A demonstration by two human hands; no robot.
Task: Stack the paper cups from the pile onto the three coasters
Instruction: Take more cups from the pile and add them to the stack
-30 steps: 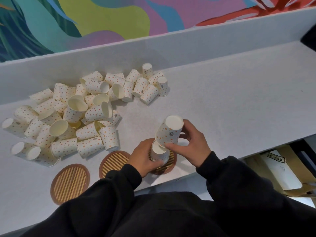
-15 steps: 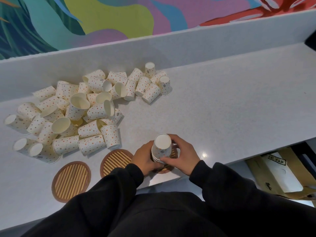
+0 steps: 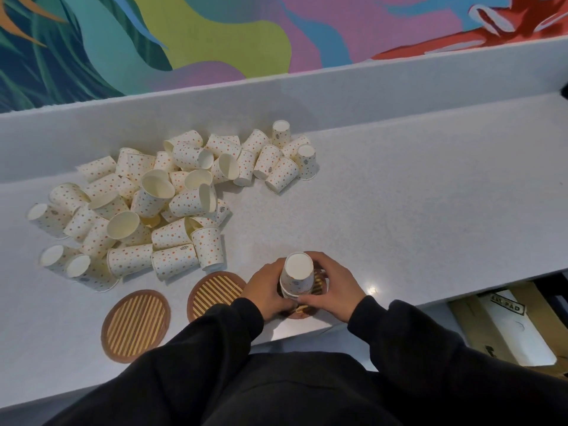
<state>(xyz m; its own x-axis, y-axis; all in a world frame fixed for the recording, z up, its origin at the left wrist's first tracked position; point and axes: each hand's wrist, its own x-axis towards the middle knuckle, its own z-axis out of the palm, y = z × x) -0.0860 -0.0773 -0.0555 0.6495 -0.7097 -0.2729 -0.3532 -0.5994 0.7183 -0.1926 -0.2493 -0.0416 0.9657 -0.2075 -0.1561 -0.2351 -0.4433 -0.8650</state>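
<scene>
A short stack of upside-down dotted paper cups (image 3: 297, 276) stands on the right coaster (image 3: 318, 285), which is mostly hidden by my hands. My left hand (image 3: 267, 290) curls round the stack's left side and my right hand (image 3: 333, 287) curls round its right side. The middle coaster (image 3: 215, 292) and the left coaster (image 3: 135, 325), both round with striped tops, lie bare near the counter's front edge. The pile of loose dotted cups (image 3: 166, 207) sprawls across the counter's left and middle, most on their sides.
The white counter (image 3: 415, 216) has a raised back ledge and a colourful mural behind. Its front edge runs just below my hands. A cardboard box (image 3: 504, 330) with paper sits lower down at the right.
The cup my right hand held tilted above has come down over the cup on the right coaster. Both hands now close round the stack.
</scene>
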